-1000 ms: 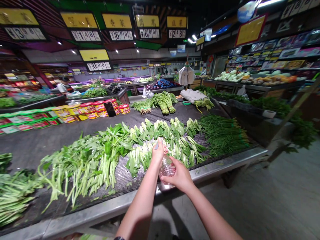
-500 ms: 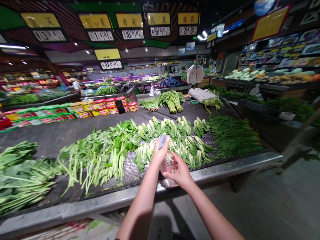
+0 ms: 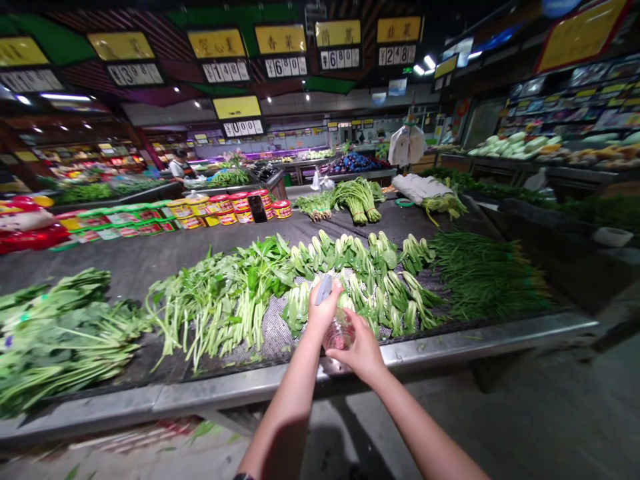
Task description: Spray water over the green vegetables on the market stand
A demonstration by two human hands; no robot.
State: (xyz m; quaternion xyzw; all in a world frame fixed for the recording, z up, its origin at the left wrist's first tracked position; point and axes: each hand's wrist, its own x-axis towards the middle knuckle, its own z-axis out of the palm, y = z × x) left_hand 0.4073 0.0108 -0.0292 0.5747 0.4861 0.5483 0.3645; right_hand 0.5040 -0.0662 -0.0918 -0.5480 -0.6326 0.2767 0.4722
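Price signs (image 3: pixel 281 52) are hanging over a vegetable stand (image 3: pixel 135 260). Near its metal edge (image 3: pixel 450 348) and the leafy greens (image 3: pixel 297 310), the right hand (image 3: pixel 363 350) is gripping a clear bottle (image 3: pixel 340 335); the left hand (image 3: pixel 321 313) is clasping a grey piece (image 3: pixel 324 289) above it.

Grasping a clear ribbed bottle (image 3: pixel 340 335) in the fingers of the right hand (image 3: pixel 364 352); holding a grey piece (image 3: pixel 324 289) in the left hand (image 3: pixel 321 313), just beyond. Facing a metal-edged table (image 3: pixel 450 348) laid with leafy greens (image 3: pixel 250 293), backed by tubs (image 3: pixel 187 210) and a dark phone (image 3: pixel 257 209), beneath price signs (image 3: pixel 220 57).
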